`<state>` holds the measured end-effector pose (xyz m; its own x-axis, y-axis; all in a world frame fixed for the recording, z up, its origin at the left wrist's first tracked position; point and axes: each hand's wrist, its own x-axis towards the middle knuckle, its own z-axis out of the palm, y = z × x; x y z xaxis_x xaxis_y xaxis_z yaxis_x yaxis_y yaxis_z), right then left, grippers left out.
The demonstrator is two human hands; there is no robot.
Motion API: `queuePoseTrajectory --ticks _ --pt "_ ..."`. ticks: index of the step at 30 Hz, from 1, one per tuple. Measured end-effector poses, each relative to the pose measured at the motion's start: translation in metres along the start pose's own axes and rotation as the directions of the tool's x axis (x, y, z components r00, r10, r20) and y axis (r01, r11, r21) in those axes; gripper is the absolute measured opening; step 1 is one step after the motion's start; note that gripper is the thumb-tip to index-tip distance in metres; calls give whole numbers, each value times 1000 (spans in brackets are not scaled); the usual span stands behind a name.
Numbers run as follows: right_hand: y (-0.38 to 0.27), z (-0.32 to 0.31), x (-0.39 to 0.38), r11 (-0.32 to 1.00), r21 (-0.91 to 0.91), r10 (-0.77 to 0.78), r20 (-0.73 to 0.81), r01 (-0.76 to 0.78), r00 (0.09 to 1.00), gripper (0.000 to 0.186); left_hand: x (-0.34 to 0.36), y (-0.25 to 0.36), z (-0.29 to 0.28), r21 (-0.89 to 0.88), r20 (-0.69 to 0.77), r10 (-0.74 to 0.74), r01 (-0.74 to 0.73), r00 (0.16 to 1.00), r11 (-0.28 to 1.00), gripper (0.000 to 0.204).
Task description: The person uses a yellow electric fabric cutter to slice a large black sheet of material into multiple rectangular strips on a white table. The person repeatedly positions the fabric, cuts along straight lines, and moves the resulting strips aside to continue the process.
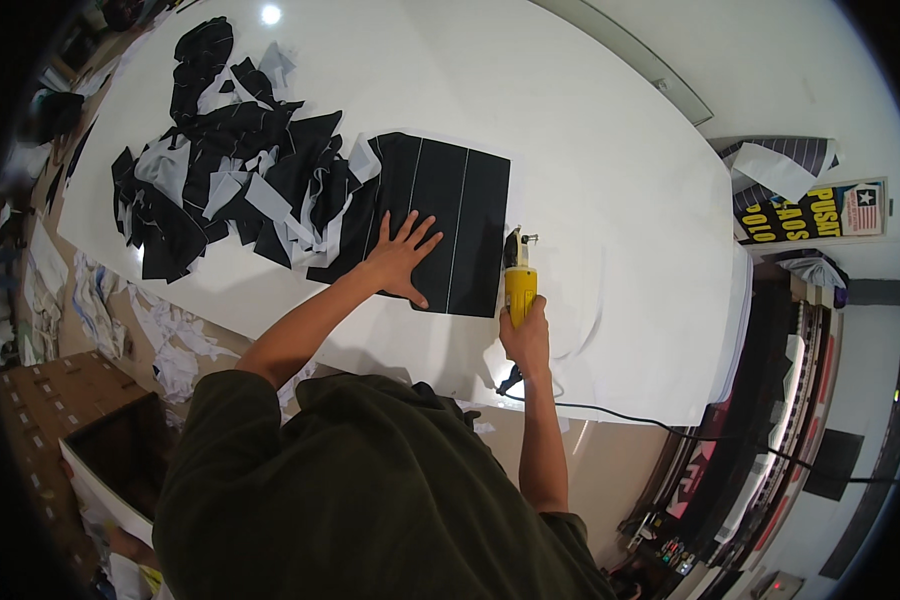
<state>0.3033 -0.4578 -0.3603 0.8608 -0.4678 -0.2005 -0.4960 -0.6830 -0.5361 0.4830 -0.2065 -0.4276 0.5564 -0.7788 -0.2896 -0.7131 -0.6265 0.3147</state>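
My left hand lies flat with its fingers spread on a black fabric stack that has thin white lines running across it. In my right hand is a yellow electric fabric cutter, gripped by its body. The cutter's head sits at the right edge of the black fabric, and a small metal part juts out to its right. Its black cord leaves the near end and runs off to the right. Whether the blade touches the cloth I cannot tell.
Black and white fabric scraps are heaped on the white table left of the stack. White offcuts litter the floor beside cardboard boxes. A long machine stands at the right, with a sign near the wall.
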Motion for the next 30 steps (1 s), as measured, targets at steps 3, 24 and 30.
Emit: queuePoseTrajectory --ticks 3,24,30 --pt "-8 -1 17 999 -9 31 31 -31 999 50 0 -1 2 -10 -17 5 -5 1000 1000 147" --pt "-43 -1 158 997 -59 -49 -14 48 999 53 -4 -2 -6 -59 -2 5 -5 1000 998 143" --pt "-56 3 208 995 -63 -75 -22 73 997 54 -5 -3 -1 -68 -49 11 -14 999 998 144"
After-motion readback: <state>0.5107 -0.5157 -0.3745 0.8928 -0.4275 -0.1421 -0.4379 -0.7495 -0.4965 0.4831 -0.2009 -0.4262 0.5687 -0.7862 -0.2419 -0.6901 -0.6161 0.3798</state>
